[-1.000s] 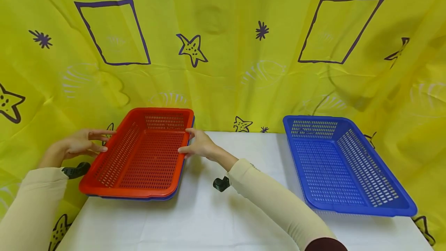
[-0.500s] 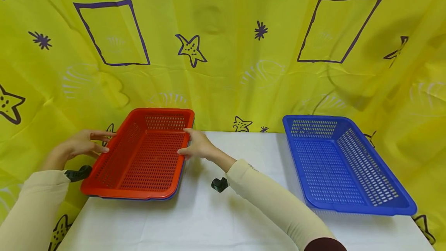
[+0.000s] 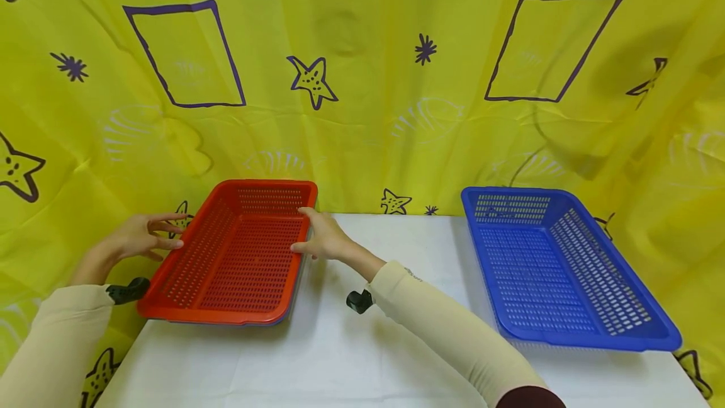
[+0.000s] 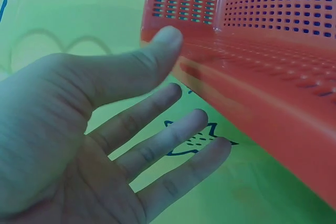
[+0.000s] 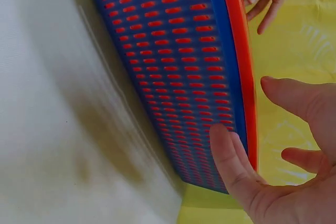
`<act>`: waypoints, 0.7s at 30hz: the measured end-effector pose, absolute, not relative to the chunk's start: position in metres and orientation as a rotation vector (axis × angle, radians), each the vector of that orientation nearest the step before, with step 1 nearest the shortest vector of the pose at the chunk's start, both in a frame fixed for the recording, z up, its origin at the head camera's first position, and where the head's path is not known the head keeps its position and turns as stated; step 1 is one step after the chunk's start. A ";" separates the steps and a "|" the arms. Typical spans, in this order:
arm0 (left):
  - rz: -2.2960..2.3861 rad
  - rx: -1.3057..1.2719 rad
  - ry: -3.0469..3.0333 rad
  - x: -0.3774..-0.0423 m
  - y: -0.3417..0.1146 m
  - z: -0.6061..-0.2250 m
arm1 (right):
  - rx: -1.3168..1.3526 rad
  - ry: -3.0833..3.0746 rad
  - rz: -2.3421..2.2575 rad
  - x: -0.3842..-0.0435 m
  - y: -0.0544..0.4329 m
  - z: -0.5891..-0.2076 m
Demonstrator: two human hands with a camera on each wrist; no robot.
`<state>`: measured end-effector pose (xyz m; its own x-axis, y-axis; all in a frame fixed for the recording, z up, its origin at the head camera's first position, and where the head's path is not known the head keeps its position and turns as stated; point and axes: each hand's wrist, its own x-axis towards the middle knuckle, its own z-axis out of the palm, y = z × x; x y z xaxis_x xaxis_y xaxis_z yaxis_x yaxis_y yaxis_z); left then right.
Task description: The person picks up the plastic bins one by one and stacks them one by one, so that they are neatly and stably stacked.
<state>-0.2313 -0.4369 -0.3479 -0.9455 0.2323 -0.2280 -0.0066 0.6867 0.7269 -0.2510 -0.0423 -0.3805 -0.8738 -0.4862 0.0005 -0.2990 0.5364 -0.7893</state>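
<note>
- At left on the white table (image 3: 317, 357): red basket (image 3: 243, 269), nested inside an outer blue basket (image 5: 170, 72), with red visible through the blue wall slots in the right wrist view.
- At the left rim of the red basket: left hand (image 3: 136, 238), thumb tip at the rim, 3 other fingers spread apart outside the basket. Cannot tell whether touching the rim.
- At the right rim: right hand (image 3: 327, 235), thumb and index finger extended over the rim, apart from each other, with a gap to the rim in the right wrist view; 2 more fingers close together beside the outer blue wall. Cannot tell whether touching the wall.
- At right on the table, well apart: right blue basket (image 3: 527, 276).
- On both arms: cream sleeves (image 3: 453, 329), with black devices (image 3: 359, 301) at the wrists.
- At the far side: yellow curtain (image 3: 368, 150), printed with starfish and 2 large purple outlines.
</note>
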 end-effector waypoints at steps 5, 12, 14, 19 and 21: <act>1.166 0.166 2.561 -0.231 -0.438 -0.353 | -0.677 2.535 -1.268 -0.250 -0.041 -0.384; 1.178 0.155 2.543 -0.232 -0.437 -0.355 | -0.681 2.516 -1.284 -0.250 -0.040 -0.386; 1.199 0.147 2.521 -0.232 -0.436 -0.355 | -0.674 2.503 -1.305 -0.250 -0.040 -0.388; 1.276 0.114 2.445 -0.232 -0.437 -0.358 | -0.644 2.426 -1.419 -0.249 -0.042 -0.393; 1.292 0.117 2.424 -0.232 -0.437 -0.360 | -0.624 2.393 -1.471 -0.248 -0.042 -0.396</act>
